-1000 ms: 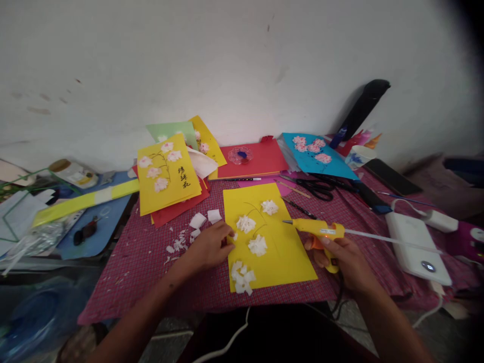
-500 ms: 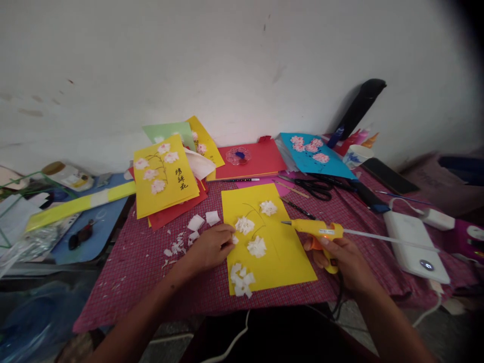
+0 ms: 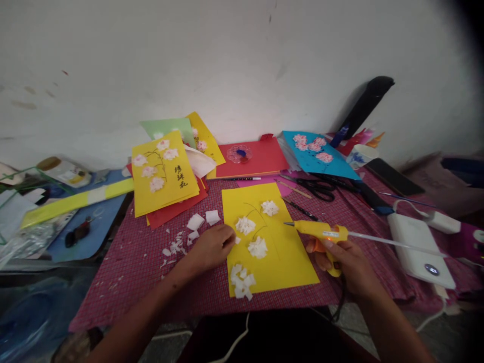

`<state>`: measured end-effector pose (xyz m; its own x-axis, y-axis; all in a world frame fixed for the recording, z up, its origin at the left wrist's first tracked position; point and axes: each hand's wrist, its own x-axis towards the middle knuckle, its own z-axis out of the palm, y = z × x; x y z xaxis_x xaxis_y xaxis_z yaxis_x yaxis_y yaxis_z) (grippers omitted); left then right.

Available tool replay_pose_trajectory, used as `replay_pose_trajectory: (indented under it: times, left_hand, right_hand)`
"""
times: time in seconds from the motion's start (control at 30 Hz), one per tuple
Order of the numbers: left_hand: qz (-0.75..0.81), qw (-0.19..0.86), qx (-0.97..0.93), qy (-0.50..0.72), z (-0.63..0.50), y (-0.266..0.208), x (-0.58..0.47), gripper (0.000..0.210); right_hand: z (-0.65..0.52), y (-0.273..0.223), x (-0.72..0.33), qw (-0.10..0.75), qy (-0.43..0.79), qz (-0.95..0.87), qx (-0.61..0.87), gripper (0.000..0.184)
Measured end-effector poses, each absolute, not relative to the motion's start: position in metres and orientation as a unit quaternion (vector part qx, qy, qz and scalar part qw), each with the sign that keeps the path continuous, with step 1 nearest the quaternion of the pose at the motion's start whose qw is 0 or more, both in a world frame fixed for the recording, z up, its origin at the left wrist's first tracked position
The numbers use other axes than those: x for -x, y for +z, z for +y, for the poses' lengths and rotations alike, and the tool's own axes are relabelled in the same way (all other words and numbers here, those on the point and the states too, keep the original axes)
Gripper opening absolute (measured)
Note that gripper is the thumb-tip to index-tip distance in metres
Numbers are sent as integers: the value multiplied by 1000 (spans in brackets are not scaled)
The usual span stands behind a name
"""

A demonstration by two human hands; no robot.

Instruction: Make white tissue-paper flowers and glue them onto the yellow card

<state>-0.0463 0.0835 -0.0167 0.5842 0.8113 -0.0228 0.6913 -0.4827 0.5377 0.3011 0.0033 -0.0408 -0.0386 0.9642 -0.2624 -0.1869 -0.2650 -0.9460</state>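
My right hand [image 3: 342, 257] is wrapped around a yellow glue gun [image 3: 321, 230]. Its nozzle points left over a yellow card [image 3: 282, 267], and a clear glue stick [image 3: 389, 241] sticks out of its back. At the card's left edge my left hand [image 3: 215, 247] is closed, with a small white paper piece [image 3: 237, 240] at its fingertips. Three white paper flowers [image 3: 257, 247] sit on the card among thin drawn stems. Loose white paper petals [image 3: 242, 281] lie heaped in its lower left corner.
Paper scraps [image 3: 176, 247] and folded white squares [image 3: 195, 222] lie left of the card. Finished yellow flower cards [image 3: 162, 176] are stacked behind them. Black scissors [image 3: 317, 187], a blue flower card [image 3: 333, 164] and a paper cup [image 3: 361, 156] stand behind; a white power bank [image 3: 419, 252] is at right.
The view has shifted slightly. My left hand stays by the card's left edge with its fingers a little more curled. The glue gun is still held over the card's right side.
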Motion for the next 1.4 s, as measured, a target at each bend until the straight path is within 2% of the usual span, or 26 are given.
replay_pose_trajectory:
  times: [0.1, 0.4, 0.73, 1.17, 1.4]
  left_hand:
    - [449, 259, -848, 113, 84, -17, 47, 9]
    - [386, 255, -877, 128, 88, -18, 43, 23]
    - [281, 260, -917, 111, 110, -2, 26, 28]
    - [186, 243, -950, 58, 161, 11, 9, 13]
    - [162, 270, -947, 61, 163, 4, 2, 17]
  right_hand:
    - [3, -41, -301, 476, 608, -385, 505, 34]
    - [2, -39, -301, 464, 601, -377, 530, 38]
    - [2, -44, -307, 453, 611, -373, 532, 37]
    - [-1, -47, -308, 449, 616, -366, 535, 39]
    - [-2, -51, -310, 448, 608, -365, 545, 39]
